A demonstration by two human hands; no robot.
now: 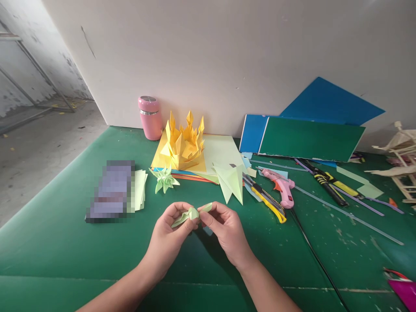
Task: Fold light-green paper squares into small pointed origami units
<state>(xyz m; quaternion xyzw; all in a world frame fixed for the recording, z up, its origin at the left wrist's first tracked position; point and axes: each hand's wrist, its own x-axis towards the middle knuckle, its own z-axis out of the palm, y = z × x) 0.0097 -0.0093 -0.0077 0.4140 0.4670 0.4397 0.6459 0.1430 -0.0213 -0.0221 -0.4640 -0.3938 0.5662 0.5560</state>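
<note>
Between my two hands, above the green table, is a small folded piece of pale green paper. My left hand pinches its left part between thumb and fingers. The thumb and forefinger of my right hand grip its right end, and both sets of fingertips nearly meet at the middle. Just beyond my left hand sits a pale green origami flower. Past my right hand lies a pointed pale green folded paper. A yellow origami crown stands farther back on stacked coloured paper.
To the left lie a pixelated dark object and green paper slips. A pink flask stands by the wall. On the right are a yellow utility knife, a pink glue gun with its cord, glue sticks, and blue-green boards.
</note>
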